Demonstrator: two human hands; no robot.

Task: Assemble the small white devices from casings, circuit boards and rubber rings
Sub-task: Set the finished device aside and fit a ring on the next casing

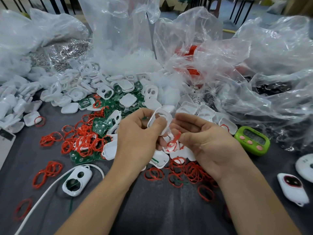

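Grey counter [152,209] below: left grip [137,138] holds the white casing [167,116], long axis roughly upright; right grip [208,141] pinches a red ring [175,138] just beneath.

Green timer [252,140], white cable [50,185], plastic bags [271,53]

One lime-green plastic timer [252,140], one white cable [50,185] — white plastic casings [108,92], green circuit boards [100,127], red rubber rings [84,141]: uncountable heaps.

A small assembly workshop: bulk clear plastic bags [211,53] spill loose white plastic casings [76,94], green circuit boards [100,128] and red rubber rings [83,141] across a grey cloth-covered table [160,206].
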